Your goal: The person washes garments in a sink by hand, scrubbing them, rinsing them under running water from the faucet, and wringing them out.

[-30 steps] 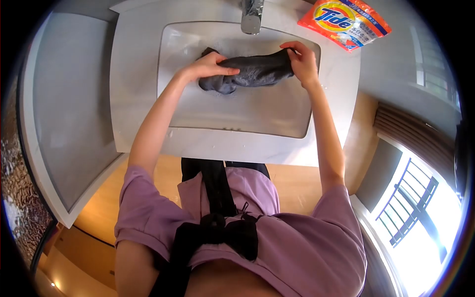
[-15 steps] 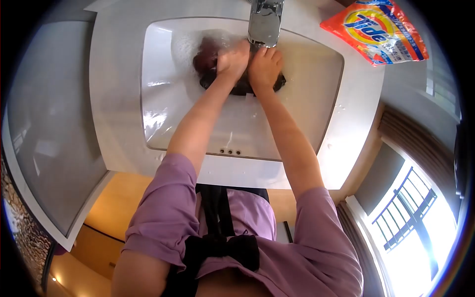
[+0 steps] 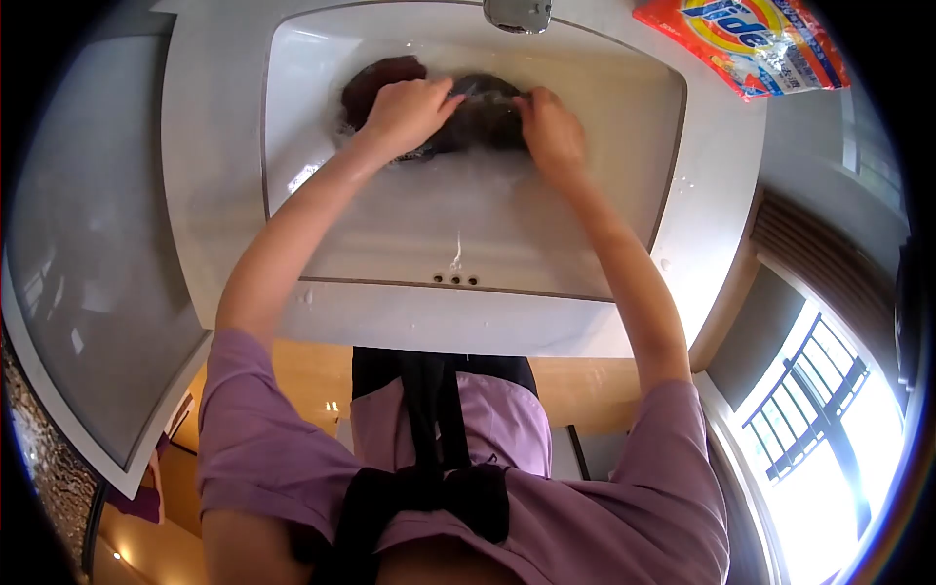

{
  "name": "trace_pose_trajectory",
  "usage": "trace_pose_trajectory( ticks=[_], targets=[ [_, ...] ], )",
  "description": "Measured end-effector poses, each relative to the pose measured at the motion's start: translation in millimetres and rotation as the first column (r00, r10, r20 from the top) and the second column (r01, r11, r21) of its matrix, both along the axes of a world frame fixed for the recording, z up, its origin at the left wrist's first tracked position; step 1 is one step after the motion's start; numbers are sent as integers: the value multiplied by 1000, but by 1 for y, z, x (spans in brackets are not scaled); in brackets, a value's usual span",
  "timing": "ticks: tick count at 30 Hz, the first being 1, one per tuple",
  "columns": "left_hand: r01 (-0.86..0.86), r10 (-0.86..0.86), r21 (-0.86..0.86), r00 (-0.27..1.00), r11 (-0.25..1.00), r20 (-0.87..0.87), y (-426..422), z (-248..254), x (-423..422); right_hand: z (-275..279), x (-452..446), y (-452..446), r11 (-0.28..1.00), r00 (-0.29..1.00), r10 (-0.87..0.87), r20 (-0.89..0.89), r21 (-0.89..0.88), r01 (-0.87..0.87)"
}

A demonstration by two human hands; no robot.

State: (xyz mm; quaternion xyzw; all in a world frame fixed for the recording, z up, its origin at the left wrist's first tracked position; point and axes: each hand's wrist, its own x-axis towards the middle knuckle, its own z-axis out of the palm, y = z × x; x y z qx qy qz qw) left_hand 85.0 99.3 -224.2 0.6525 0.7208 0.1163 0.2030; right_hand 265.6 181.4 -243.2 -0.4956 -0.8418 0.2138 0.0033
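Observation:
A wet black cloth [image 3: 483,127] lies in the cloudy water of the white sink [image 3: 624,146], its upper edge drawn out between my two hands. My left hand [image 3: 411,112] is closed on the left end of that edge, thumb and fingers pinched. On the right, my right hand [image 3: 554,132] pinches the other end. Beside my left hand, a dark reddish-brown piece of fabric [image 3: 378,86] rises from the water. Whether it is one piece with the black cloth, I cannot tell. The lower part of the cloth is hidden under the water.
The chrome faucet [image 3: 518,14] hangs over the sink's back edge. An orange Tide detergent bag [image 3: 746,44] lies on the counter at the back right. Several small overflow holes [image 3: 455,280] sit in the near sink wall. A window [image 3: 819,419] is at the lower right.
My hands were close together under the faucet, on the bunched cloth. Now they are farther apart and nearer me, with the black cloth spread between them. The view has shifted too.

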Motion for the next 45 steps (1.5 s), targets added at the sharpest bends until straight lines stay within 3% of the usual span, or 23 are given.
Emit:
trace_pose_trajectory(
  ticks=[3,5,7,10,12,15,19,22,24,25,27,29,31,33,35,36,37,39,40,41,42,43,45],
  targets=[
    [-153,169,-149,981,977,98,-2,10,-1,9,2,-2,948,955,-243,-169,-249,198],
    [-456,455,111,890,883,34,-1,-3,21,-6,-10,-14,975,908,-178,-380,58,216],
    [-388,442,422,897,819,-33,4,-22,36,-13,-29,-26,931,959,-138,-247,298,211],
    [-157,286,370,902,915,-324,4,-35,43,-27,-39,-25,902,994,-69,-87,420,100],
    [-151,258,302,898,941,-355,9,-45,45,-34,-39,-21,893,997,-41,68,450,6],
    [-187,218,114,881,976,-419,24,-50,40,-47,-38,-10,880,996,63,58,468,-83],
    [-309,288,-92,939,947,-186,46,-50,35,-40,-58,5,972,998,-51,35,229,42],
    [-245,259,85,908,966,-330,38,-66,34,-38,-61,5,995,992,-96,88,14,95],
    [-61,205,390,918,919,-339,31,-70,27,-29,-55,5,995,996,-74,50,64,70],
    [-65,208,390,918,918,-337,25,-58,25,-23,-49,3,994,998,-54,27,101,51],
    [-18,22,112,999,994,-38,10,-27,16,-13,-32,0,999,999,-15,-47,32,17],
    [123,-122,-21,992,992,40,-2,-4,3,6,-18,-1,1000,992,5,-126,-26,-9],
    [140,-123,-129,984,982,130,-11,17,-1,32,-19,6,913,963,243,119,-363,-186],
    [160,-122,-246,979,956,166,-14,30,-5,50,-21,9,888,965,221,141,-438,-139],
    [52,137,-283,781,958,609,-20,27,-12,54,-14,21,612,999,35,28,-791,1],
    [-33,276,-308,543,951,793,-23,31,-11,54,-7,18,545,978,-167,-128,-838,-17],
    [-213,447,-397,317,893,836,-28,45,-7,56,-3,21,548,978,-165,-131,-837,-19],
    [-366,428,-454,-153,813,891,-33,30,-7,68,4,23,386,715,-631,-302,-921,-49],
    [-339,444,-459,-126,821,887,-29,33,-1,80,3,22,386,715,-631,-300,-922,-46],
    [-372,434,-397,18,839,901,-24,36,8,95,3,21,562,745,-566,-353,-826,35],
    [-430,413,-276,267,860,871,-23,29,14,102,1,18,713,779,-492,-389,-693,104],
    [-453,383,-142,503,880,775,-21,16,18,99,1,16,711,778,-494,-389,-696,103],
    [-539,404,-144,403,830,821,-12,-4,32,91,-3,15,960,701,-209,-681,-281,13]
  ],
)
